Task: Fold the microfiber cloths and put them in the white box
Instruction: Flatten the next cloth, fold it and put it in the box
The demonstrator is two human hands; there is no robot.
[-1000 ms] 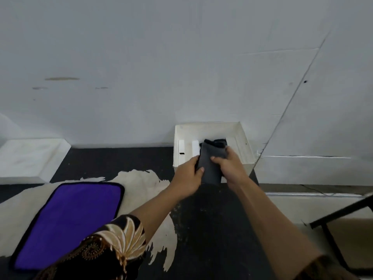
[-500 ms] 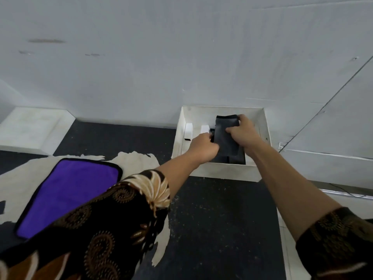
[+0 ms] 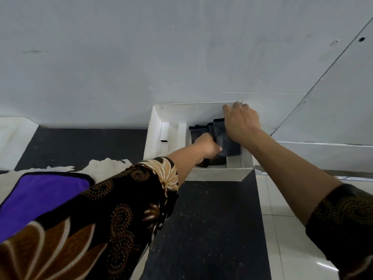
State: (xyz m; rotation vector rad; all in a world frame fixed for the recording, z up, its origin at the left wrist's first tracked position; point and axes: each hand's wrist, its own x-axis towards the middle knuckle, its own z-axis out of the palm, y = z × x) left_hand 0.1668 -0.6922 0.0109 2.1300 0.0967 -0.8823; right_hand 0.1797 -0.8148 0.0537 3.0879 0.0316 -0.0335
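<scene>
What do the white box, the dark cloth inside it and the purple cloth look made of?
White box: probably thin cardboard, matte; sharp folded walls with a cut slot.
Dark cloth: soft fabric, likely microfiber, matte; it creases and bunches in folds.
Purple cloth: soft, plush-looking fabric with a black border, lying flat; weave too small to tell.

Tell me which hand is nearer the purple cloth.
Left. The left hand sits in the white box, right of the purple cloth; the right hand is farther right, at its far wall.

folded cloth (image 3: 228,142) in the box (image 3: 218,174); flat cloth (image 3: 44,195) well left.
</scene>
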